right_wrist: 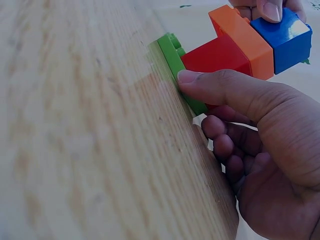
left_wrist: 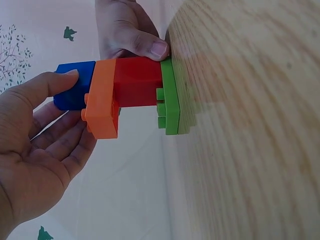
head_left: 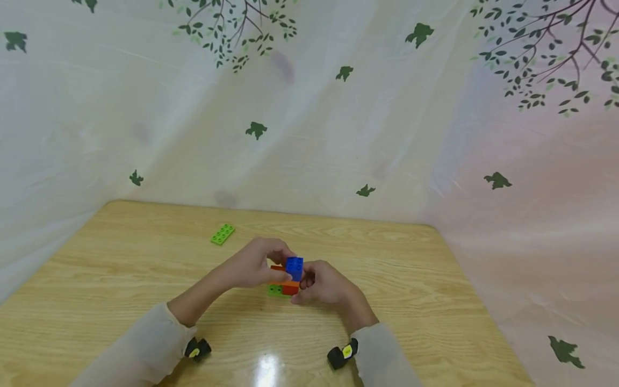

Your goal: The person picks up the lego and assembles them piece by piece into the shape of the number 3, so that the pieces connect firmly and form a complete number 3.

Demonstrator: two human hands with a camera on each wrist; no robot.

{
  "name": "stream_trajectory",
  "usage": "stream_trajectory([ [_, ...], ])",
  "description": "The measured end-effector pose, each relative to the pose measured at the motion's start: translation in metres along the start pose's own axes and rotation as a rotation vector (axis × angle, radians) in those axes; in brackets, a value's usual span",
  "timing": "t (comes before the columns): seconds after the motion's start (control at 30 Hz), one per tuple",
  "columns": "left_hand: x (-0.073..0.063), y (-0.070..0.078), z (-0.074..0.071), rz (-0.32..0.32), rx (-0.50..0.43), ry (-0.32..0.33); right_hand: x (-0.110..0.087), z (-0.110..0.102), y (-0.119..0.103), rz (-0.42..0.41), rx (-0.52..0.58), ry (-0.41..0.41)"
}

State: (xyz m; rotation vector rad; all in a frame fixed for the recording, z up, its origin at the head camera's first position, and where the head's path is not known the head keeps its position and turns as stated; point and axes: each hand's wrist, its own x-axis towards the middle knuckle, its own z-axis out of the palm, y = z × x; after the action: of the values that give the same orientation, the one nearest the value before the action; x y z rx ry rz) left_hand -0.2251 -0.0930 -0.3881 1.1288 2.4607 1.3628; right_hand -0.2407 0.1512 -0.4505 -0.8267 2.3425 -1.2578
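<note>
Left hand [head_left: 251, 264] pinches the blue block [head_left: 294, 266] between thumb and fingers; right hand [head_left: 326, 283] grips the green base [left_wrist: 173, 102]. Between these — red block [left_wrist: 138, 82] below, orange block [left_wrist: 102, 97] above. The stack [left_wrist: 115, 85] stands roughly midway between the tabletop [head_left: 396, 279] side edges; a loose green plate [head_left: 223, 235] lies near the far edge.

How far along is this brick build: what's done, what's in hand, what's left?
Done: the red block sits on the green base plate, with the orange brick on the red one.
In hand: the left hand pinches the blue block, which looks flush on the orange, while the right hand holds the base.
Remaining: perhaps the loose green plate, lying apart on the table; whether it belongs, I can't tell.
</note>
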Motion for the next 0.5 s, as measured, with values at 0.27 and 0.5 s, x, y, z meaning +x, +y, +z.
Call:
stream_trajectory([
  [0.27,-0.0001,-0.0011,-0.0005,-0.024,-0.020,-0.004,0.0003,0.0000,-0.0008,-0.002,0.008,-0.002],
  [0.5,0.0003,-0.0004,-0.0002,-0.046,-0.032,-0.004,0.0005,-0.0004,-0.0006,-0.008,0.004,-0.008],
])
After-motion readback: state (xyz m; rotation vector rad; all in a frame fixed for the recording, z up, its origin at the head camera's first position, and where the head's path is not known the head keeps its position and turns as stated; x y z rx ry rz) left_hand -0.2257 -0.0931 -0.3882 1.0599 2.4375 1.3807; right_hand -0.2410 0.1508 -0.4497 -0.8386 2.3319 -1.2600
